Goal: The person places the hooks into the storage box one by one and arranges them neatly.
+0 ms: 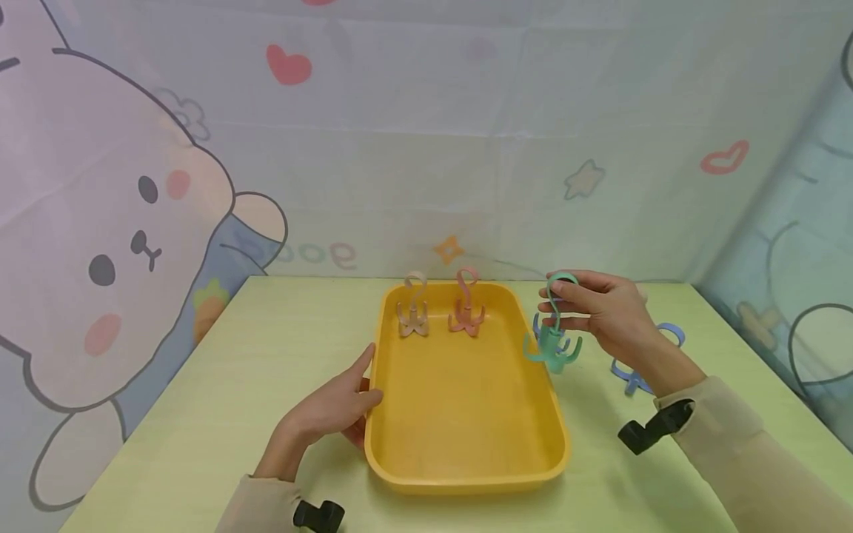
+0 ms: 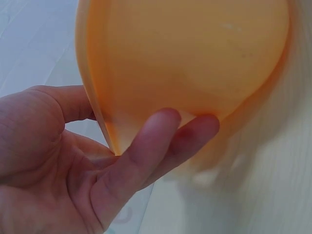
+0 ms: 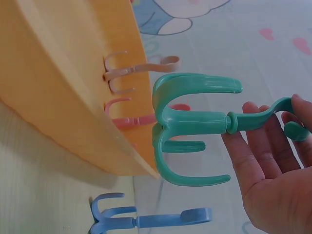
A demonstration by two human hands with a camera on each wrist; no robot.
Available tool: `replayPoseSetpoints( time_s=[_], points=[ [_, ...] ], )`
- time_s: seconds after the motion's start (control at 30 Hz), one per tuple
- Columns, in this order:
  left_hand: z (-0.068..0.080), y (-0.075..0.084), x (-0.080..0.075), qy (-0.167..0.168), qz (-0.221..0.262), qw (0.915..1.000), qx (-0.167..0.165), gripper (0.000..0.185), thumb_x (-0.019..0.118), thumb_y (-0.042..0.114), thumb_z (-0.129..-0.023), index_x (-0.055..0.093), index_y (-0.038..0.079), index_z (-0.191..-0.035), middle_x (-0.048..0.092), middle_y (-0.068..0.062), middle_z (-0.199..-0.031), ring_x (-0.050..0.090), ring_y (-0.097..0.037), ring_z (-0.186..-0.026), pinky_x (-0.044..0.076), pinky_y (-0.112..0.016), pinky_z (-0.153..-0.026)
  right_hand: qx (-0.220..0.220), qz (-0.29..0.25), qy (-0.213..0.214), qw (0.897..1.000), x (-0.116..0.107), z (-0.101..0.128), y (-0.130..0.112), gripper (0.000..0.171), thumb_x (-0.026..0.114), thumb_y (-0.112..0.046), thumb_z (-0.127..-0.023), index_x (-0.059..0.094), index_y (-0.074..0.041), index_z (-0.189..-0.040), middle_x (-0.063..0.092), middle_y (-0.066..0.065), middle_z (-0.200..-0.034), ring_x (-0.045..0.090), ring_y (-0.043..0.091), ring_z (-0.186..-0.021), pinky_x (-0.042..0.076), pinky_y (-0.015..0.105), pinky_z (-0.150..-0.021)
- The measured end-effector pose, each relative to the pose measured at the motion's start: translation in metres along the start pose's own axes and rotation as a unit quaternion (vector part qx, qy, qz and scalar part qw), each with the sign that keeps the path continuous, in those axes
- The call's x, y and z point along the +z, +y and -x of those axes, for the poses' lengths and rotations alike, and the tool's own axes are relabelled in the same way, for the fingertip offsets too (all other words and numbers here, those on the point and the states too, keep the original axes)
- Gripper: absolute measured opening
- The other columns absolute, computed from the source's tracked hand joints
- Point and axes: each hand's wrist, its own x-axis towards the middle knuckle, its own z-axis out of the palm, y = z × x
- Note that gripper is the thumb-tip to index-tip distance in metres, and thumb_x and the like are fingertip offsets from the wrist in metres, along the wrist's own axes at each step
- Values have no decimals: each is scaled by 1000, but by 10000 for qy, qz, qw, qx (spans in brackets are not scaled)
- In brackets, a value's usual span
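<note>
My right hand (image 1: pixel 616 307) pinches the curved top of a green four-pronged hanging hook (image 1: pixel 552 348), held up over the right side of the yellow tray (image 1: pixel 466 414). In the right wrist view the green hook (image 3: pixel 195 122) points its prongs towards the tray, and the right hand (image 3: pixel 273 170) has fingers and thumb at its stem and loop. My left hand (image 1: pixel 333 407) grips the tray's left rim, thumb over the edge and other fingers outside and below. The left wrist view shows this hand (image 2: pixel 117 165) around the tray wall (image 2: pixel 185 58).
Inside the tray's far end stand a beige hook (image 1: pixel 414 320) and a pink hook (image 1: pixel 467 317). A blue hook (image 1: pixel 631 379) is on the table right of the tray, partly hidden by my right wrist. Bluish prongs (image 1: pixel 537 324) show behind the green hook. A patterned cloth (image 1: pixel 413 185) hangs behind.
</note>
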Motion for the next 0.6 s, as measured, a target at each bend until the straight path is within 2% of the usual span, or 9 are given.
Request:
replayPoseSetpoints(
  time_s=[0.33,0.6],
  points=[
    [1,1,0,-35,14,10000,4,88,49,14,-105,-9,14,-171,64,-26,-133,73,-24,-65,66,-42,-61,61,152,12,9999,10,-5,0,12,72,-16,-101,81,-13,-108,81,1,-100,80,20,-92,67,41,-86],
    [2,2,0,-56,49,10000,-5,88,49,14,-105,-10,15,-171,63,-27,-134,74,-27,-66,67,-44,-61,94,-113,-30,9999,17,-9,0,12,74,-15,-99,81,-11,-107,81,3,-101,80,22,-91,67,46,-86]
  ],
)
